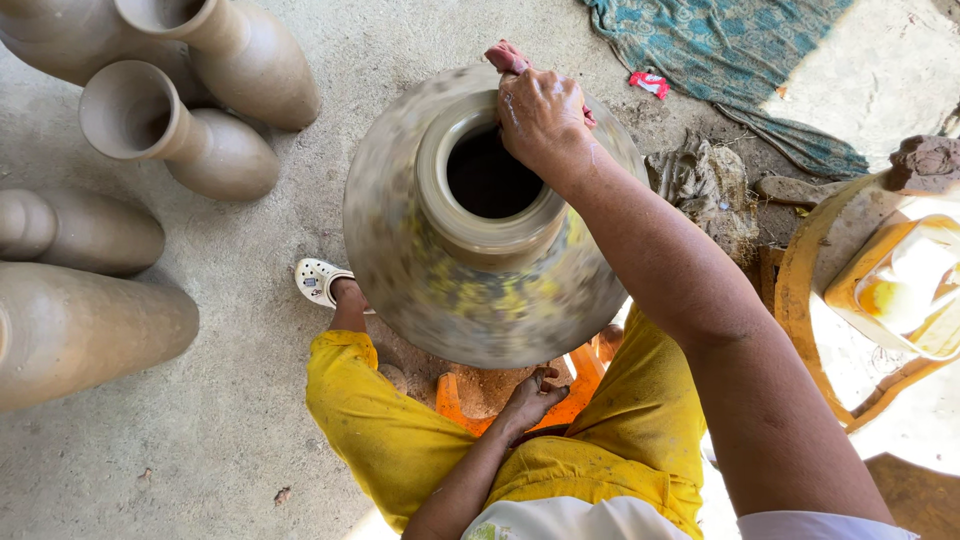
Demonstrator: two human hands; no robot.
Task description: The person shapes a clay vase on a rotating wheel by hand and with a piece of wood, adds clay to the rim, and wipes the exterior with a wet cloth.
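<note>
A large clay pot (490, 220) stands upright in the middle of the scene, just in front of the seated person, its round mouth facing straight up toward the camera and its long axis vertical; its sides are blurred, as a spinning thing looks. The right hand (540, 115) reaches over the far right side of the rim, fingers curled and pressed on the lip, with a scrap of pinkish cloth (505, 55) pinched under them against the clay. The left hand (530, 398) is low and near, below the pot's belly between the knees, fingers bent together on or just beside the orange stand (580, 385) under the pot; whether it grips anything I cannot tell. So the hands are well apart, the right one high on the rim and nearer the mouth, the left one at the base. The person wears yellow trousers (400, 440) and a white shoe (318, 280). To the left lie and stand several unfired vases (210, 150). Far right lies a teal cloth (740, 60), and at the right edge a yellow tub (905, 285).
</note>
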